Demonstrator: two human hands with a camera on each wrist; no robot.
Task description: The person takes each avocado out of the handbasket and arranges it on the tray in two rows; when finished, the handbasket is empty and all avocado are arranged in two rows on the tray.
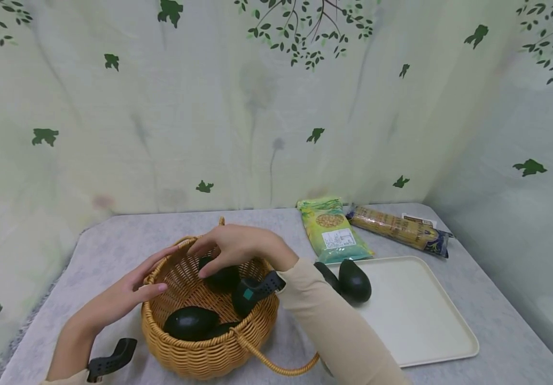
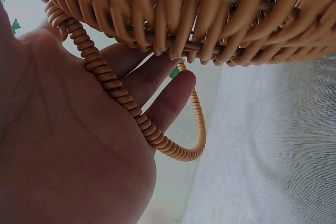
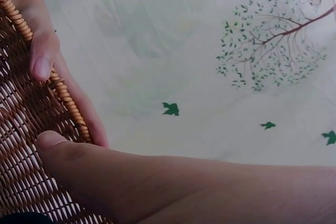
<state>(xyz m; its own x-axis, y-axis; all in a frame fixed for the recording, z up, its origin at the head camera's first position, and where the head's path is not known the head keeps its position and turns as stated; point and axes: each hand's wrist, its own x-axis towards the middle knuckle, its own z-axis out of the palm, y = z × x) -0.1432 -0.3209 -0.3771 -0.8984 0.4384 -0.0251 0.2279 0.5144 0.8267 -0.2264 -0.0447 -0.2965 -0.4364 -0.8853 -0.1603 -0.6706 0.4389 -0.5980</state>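
The wicker basket (image 1: 204, 342) stands on the near left part of the grey table (image 1: 113, 240), and it holds several dark avocados. One avocado (image 1: 189, 322) lies at the near side of the basket floor, and another avocado (image 1: 222, 277) lies at the far side, directly under the right hand (image 1: 238, 246).

The right hand reaches over the far rim with its fingers bent down onto that far avocado. In the head view the fingertips touch the top of the fruit, but I cannot tell if they are already clamped around it. The right wrist view shows only a thumb and one finger beside the rim, not the fruit.

The left hand (image 1: 132, 291) lies against the left outer wall of the basket with straight, relaxed fingers. In the left wrist view the palm presses on the coiled handle (image 2: 121, 98), and nothing is gripped.

To do this step well, I think the left hand should keep a flat, firm press on the wall, because the basket is light and can slide or tip. The right hand should go around the widest part of the avocado, since the smooth skin may slip from fingertips alone. The lift should be straight up, clear of the rim.

To the right, a cream tray (image 1: 415, 315) carries two more avocados (image 1: 353, 280) at its near left corner. Two food packets (image 1: 334, 230) lie beyond it, far right.
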